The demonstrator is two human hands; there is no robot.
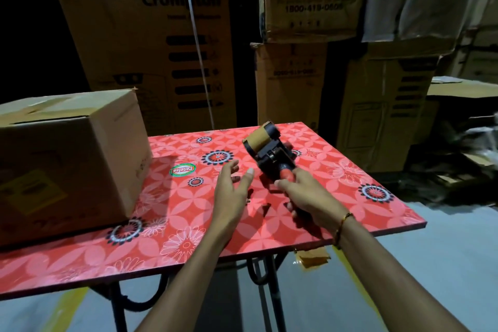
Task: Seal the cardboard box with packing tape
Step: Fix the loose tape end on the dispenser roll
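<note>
The brown cardboard box (pixel 67 159) sits at the left end of the red flower-patterned tabletop (pixel 269 224), well apart from both hands, its top flaps folded down but, as far as I can see from here, with no tape across the seam yet. The right hand (pixel 304 197) is wrapped around the red handle of a black tape dispenser loaded with a roll of brown packing tape (pixel 269 148), holding it tilted above the middle of the table with the roll end pointing away. The left hand (pixel 233 186) hovers just beside the dispenser, fingers spread loosely and holding nothing, thumb reaching toward the dispenser's mouth. I would guess it is about to find the loose tape end, and that is where trouble could start: the cutting blade sits near that mouth, so a careless reach could nick a fingertip. If the tape end has stuck back onto the roll, picking at it may tear a ragged strip. The box is also close to the table's left side, so a hard push with the dispenser could slide it, and the flaps look slightly raised at one edge, which could leave the tape wrinkled or bridging a gap. The room is dim, which makes judging the seam harder.
</note>
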